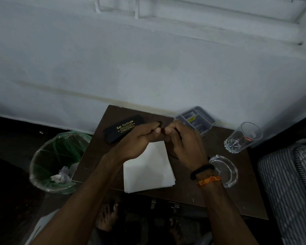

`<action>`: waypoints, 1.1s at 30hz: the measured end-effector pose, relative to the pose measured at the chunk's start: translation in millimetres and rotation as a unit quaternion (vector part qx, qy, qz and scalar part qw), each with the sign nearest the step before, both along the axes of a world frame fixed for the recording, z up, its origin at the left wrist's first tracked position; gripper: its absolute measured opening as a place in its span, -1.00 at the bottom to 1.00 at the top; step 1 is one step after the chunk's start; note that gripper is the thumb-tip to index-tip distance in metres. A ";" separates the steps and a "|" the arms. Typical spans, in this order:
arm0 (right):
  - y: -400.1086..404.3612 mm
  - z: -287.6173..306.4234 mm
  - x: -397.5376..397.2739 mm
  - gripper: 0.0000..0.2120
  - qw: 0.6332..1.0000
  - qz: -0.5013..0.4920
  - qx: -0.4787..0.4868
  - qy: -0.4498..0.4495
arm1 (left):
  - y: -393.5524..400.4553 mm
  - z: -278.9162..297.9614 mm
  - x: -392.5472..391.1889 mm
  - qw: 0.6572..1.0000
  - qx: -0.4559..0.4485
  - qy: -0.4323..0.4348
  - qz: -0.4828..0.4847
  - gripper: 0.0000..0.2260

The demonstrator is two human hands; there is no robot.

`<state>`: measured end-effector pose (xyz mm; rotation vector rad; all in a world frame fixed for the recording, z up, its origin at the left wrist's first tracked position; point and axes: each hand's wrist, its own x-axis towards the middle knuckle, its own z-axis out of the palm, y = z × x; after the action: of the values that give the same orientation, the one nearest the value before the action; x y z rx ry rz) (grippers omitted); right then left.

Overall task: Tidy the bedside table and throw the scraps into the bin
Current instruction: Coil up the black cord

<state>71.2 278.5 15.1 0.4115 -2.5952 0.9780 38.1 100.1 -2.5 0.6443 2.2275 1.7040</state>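
Above the dark wooden bedside table [219,197], my left hand [140,138] and my right hand [185,145] meet, fingers closed on a small dark object [160,123]. It is mostly hidden and looks like folded spectacles. A black spectacle case [120,129] with gold lettering lies closed just left of my left hand. Under my hands is a stack of white paper sheets [147,167]. Left of the table stands a bin [42,156] with a green liner, holding a few pale scraps [60,175].
A grey divided tray [196,119] sits at the table's back edge against the wall. A clear tumbler [242,138] stands at the back right, and a glass ashtray [226,170] by my right wrist. A striped mattress [290,183] borders the table's right side. My bare feet show below.
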 end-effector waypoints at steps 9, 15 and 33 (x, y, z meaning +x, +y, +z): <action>8.8 1.2 -3.1 -0.70 0.995 -0.057 -0.070 0.033 | 4.3 33.8 9.4 0.961 0.219 -0.140 -0.097 -0.75; 3.8 -9.9 -2.8 -0.65 0.996 -0.030 -0.010 -0.078 | 13.7 30.8 7.2 0.910 0.363 -0.203 0.005 -0.71; 6.5 -10.6 -0.1 -0.64 0.988 -0.025 0.136 -0.068 | 35.5 11.9 -2.3 0.883 0.415 -0.189 0.109 -0.73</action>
<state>71.1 284.9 4.5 0.3542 -2.8603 0.6568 35.8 135.5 9.4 0.1660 1.2774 2.6334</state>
